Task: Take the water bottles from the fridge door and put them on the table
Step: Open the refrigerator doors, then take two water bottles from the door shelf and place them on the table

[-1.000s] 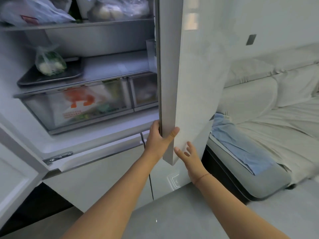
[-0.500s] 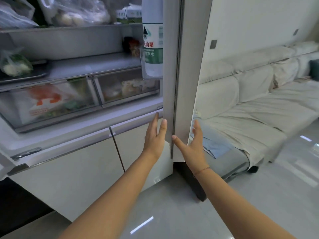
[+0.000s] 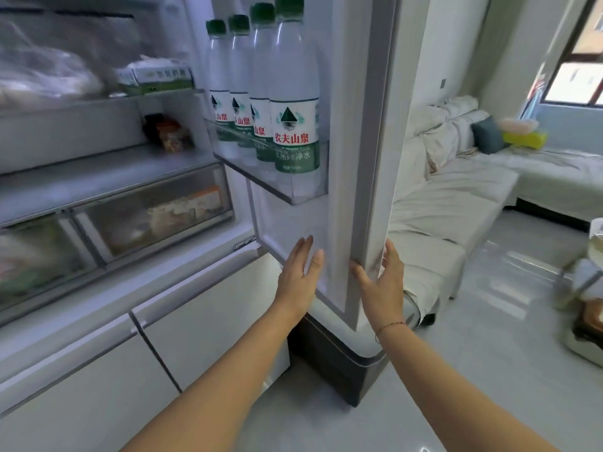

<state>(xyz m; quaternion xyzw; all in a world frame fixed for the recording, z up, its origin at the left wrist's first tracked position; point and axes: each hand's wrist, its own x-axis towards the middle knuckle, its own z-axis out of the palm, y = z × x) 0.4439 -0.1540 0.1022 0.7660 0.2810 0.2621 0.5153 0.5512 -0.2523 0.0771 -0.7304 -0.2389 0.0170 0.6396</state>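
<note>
Bottles [image 3: 295, 102]: four, green caps, upright in a row in the door bin [image 3: 306, 194], at 12 o'clock above the hands. Front label reads 农夫山泉 in red under a green mountain mark; lower print blurred.
Left hand [image 3: 298, 272]: fingers straight, flat against the inner panel of the door [image 3: 355, 177].
Right hand [image 3: 383, 282]: spread wide at 3 o'clock of the left, thumb and fingers either side of the door's edge.

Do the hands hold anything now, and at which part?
No grip. The left hand lies flat on the inner face of the fridge door; the right hand, fingers straight, touches its outer edge. The water bottles stand untouched.
</note>
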